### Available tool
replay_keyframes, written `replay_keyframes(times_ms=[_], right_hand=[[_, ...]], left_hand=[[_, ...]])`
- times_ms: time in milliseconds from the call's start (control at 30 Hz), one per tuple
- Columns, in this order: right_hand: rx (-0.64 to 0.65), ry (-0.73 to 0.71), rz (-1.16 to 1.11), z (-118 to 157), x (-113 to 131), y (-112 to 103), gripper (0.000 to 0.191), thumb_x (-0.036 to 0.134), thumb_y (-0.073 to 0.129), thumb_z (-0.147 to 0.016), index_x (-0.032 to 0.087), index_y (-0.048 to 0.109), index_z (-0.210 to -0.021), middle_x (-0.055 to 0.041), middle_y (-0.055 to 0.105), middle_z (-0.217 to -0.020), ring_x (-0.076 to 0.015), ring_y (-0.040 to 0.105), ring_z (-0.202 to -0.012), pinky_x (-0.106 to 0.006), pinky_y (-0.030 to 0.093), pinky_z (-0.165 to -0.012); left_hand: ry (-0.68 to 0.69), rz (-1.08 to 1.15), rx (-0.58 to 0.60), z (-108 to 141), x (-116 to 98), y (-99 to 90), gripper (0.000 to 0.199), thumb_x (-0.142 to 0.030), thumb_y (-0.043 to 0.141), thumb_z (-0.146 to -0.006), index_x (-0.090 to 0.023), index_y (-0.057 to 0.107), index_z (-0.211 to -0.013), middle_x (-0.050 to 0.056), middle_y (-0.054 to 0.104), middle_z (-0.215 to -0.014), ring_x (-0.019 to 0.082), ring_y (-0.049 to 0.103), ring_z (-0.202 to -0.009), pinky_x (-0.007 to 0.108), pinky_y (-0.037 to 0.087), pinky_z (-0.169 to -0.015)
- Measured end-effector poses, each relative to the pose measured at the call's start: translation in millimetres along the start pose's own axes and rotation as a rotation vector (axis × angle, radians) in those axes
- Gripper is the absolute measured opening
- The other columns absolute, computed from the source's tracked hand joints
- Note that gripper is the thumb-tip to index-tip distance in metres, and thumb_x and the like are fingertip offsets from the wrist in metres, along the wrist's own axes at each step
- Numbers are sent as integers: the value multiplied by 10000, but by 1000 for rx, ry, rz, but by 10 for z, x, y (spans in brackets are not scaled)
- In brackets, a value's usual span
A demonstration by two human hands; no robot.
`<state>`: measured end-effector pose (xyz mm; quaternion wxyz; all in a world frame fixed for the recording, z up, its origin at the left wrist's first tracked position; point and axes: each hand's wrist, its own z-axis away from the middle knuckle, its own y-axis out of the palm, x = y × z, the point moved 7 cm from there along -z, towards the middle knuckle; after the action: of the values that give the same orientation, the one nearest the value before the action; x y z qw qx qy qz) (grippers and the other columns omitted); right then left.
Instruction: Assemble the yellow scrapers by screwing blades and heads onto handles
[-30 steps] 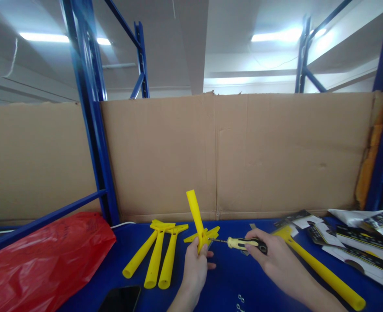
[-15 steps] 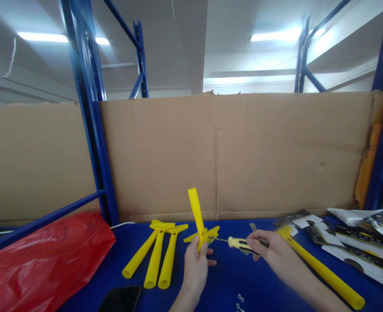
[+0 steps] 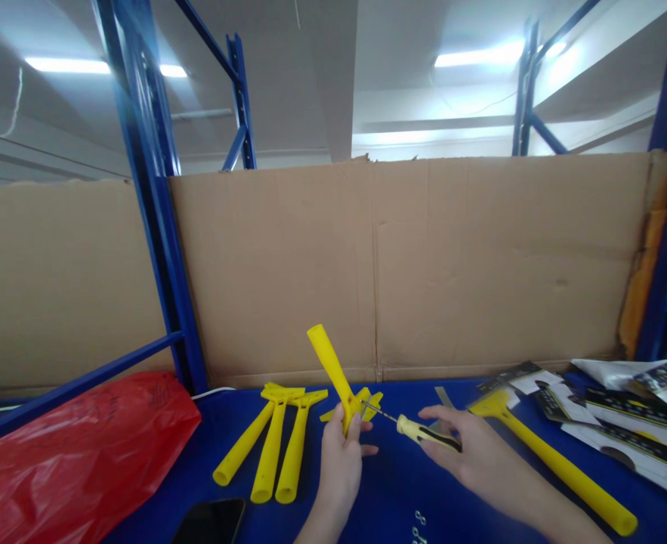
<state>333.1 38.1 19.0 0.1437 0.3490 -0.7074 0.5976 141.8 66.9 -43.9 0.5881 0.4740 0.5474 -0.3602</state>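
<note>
My left hand (image 3: 341, 457) is closed around a yellow plastic scraper handle (image 3: 330, 363), its tube tilted up to the left and its wide head beside my fingers. In my right hand (image 3: 469, 446) is a screwdriver (image 3: 421, 431) with a cream and black grip, held loosely between thumb and fingers with the index finger lifted. Its metal shaft points left and its tip meets the scraper head; the screw itself is too small to make out. Three more yellow scraper handles (image 3: 270, 453) lie left of my left hand, their heads close together.
A long yellow scraper (image 3: 565, 468) lies right of my right hand, near black and white packages (image 3: 633, 431). Small metal nuts or screws (image 3: 418, 521) sit at the front. A dark phone (image 3: 211, 521) and a red plastic bag (image 3: 84, 446) are at left. Cardboard (image 3: 288, 279) stands behind.
The held scraper handle has tilted further left. The screwdriver has swung so its grip end sits lower, and my right-hand fingers have loosened and spread around the grip.
</note>
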Motion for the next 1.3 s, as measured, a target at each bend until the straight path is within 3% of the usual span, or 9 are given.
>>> replay_keyframes(times_ms=[100, 200, 367, 567, 700, 867, 1000, 1133, 1300], right_hand=[[81, -63, 130, 36, 81, 45, 218, 328, 498, -810, 229, 687, -854, -24, 710, -741, -199, 630, -694, -260, 400, -599], [93, -88, 219, 50, 142, 16, 213, 311, 480, -825, 227, 663, -757, -17, 693, -704, -193, 616, -681, -258, 375, -590], [92, -51, 303, 24, 56, 22, 174, 249, 500, -795, 225, 670, -819, -35, 716, -779, -221, 636, -748, -278, 384, -632], [141, -96, 328, 33, -15, 217, 224, 232, 501, -783, 209, 679, -919, -70, 725, -918, -240, 650, -835, -304, 418, -703], [168, -110, 355, 51, 1, 305, 221, 199, 494, -767, 202, 675, -894, -72, 715, -915, -233, 645, -843, -303, 422, -709], [166, -120, 354, 49, -23, 340, 170, 191, 519, -733, 208, 656, -831, -56, 699, -883, -210, 631, -804, -284, 417, -673], [145, -121, 353, 53, -29, 331, 129, 176, 538, -726, 216, 642, -790, -41, 693, -842, -204, 629, -789, -278, 419, -660], [97, -145, 330, 48, 4, 302, 131, 283, 528, -811, 227, 647, -818, -29, 684, -777, -199, 632, -713, -281, 431, -613], [-114, -291, 251, 35, 124, 160, 165, 283, 504, -867, 225, 646, -927, -35, 673, -792, -183, 642, -708, -287, 490, -647]], left_hand=[[-5, -34, -3, -4, 21, 10, 258, -123, 494, -840, -63, 541, -1086, 199, 575, -1089, 211, 639, -808, 266, 571, -465], [0, -51, -39, -33, 53, -19, 255, -123, 493, -837, -74, 540, -1084, 192, 588, -1076, 218, 645, -816, 263, 569, -464], [64, -38, -115, -87, 49, -130, 235, -157, 516, -828, -115, 532, -1059, 166, 611, -1058, 220, 665, -811, 273, 580, -492], [176, -30, -83, -84, -36, -144, 252, -269, 582, -818, -179, 462, -1021, 123, 655, -997, 220, 690, -796, 258, 569, -493], [177, -1, -74, -55, -71, -119, 294, -330, 661, -765, -194, 442, -907, 111, 696, -887, 235, 701, -779, 238, 546, -469], [201, -18, -45, -3, -164, -65, 259, -339, 693, -716, -164, 543, -834, 89, 705, -802, 223, 696, -697, 248, 538, -468], [212, -89, -81, 50, -257, -63, 220, -303, 705, -683, -139, 654, -821, 68, 705, -725, 198, 672, -634, 223, 497, -453], [232, -77, -123, 83, -329, -96, 234, -351, 732, -644, -136, 687, -725, 24, 659, -582, 161, 605, -535, 216, 448, -451], [307, -66, -142, 82, -370, -141, 360, -476, 698, -675, -142, 599, -583, -40, 505, -486, 85, 431, -452, 190, 361, -436]])
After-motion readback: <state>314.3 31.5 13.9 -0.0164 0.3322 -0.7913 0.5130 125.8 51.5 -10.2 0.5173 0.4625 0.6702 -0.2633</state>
